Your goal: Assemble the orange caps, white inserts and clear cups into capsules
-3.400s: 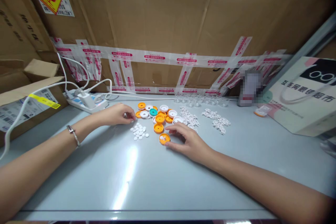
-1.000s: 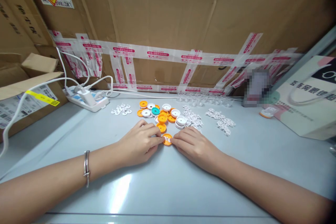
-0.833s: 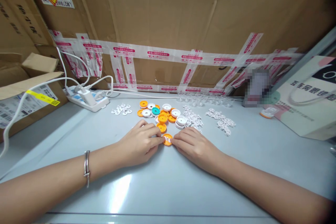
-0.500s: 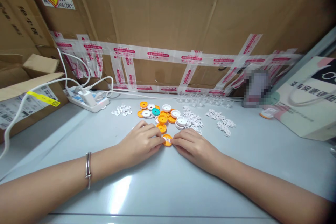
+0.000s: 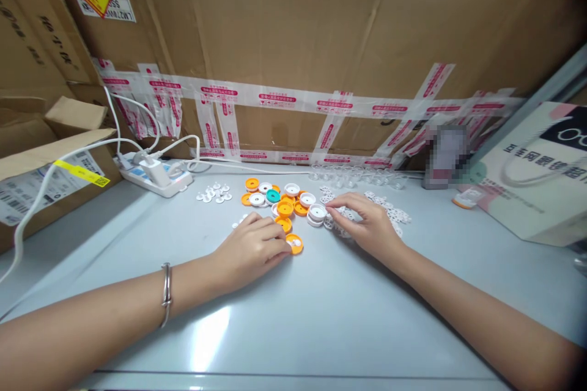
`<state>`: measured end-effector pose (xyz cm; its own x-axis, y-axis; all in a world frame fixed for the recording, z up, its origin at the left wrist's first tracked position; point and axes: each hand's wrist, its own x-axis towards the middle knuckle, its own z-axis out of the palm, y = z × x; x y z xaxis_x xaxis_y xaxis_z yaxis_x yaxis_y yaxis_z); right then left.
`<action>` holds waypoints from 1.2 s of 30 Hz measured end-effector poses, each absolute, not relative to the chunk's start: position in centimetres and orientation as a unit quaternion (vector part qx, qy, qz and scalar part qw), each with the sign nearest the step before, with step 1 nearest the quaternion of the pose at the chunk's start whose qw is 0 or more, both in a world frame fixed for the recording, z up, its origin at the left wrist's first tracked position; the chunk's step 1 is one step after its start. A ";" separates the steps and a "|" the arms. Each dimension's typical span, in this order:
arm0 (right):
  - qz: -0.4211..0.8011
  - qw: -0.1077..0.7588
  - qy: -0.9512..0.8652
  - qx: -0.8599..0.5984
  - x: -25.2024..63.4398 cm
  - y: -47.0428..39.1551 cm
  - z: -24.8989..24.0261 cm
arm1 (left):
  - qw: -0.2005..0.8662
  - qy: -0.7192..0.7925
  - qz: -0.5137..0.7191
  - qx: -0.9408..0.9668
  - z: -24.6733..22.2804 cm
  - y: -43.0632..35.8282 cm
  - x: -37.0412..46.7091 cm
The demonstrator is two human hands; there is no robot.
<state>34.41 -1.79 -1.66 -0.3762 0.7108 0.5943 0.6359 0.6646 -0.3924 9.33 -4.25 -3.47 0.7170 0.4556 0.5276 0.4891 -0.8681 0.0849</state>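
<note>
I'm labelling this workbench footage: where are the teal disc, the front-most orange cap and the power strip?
teal disc (image 5: 273,196), head view: middle of its face
orange cap (image 5: 299,249), head view: inner floor near the front rim
power strip (image 5: 161,187), head view: front side

At my 12 o'clock I counted at least eight orange wheels (image 5: 285,208), at least six white wheels (image 5: 317,211), one teal wheel (image 5: 273,196). White pegs (image 5: 220,199), my 11: roughly ten. Clear cups (image 5: 351,181), between 12 and 1, overlapped too much. One power strip (image 5: 178,187) sat at 11.
</note>
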 end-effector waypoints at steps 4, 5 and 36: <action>0.073 0.366 -0.832 -0.410 34.3 -1.9 -1.9 | 0.010 -0.262 -0.287 -0.921 -3.1 -4.3 9.2; 0.074 0.366 -0.832 -0.410 34.3 -1.9 -2.0 | 0.007 -0.267 -0.292 -0.919 -3.0 -4.2 9.2; 0.609 0.417 -0.532 -0.414 32.5 -2.9 -0.3 | 0.053 -0.332 -0.297 -0.893 -1.9 -2.4 8.7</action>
<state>32.53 -2.90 -0.30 -0.3090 0.9491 -0.0605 -0.0671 -0.0852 -0.9941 8.69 -2.40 -1.94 0.6022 0.5623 0.5667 0.6255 -0.7734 0.1027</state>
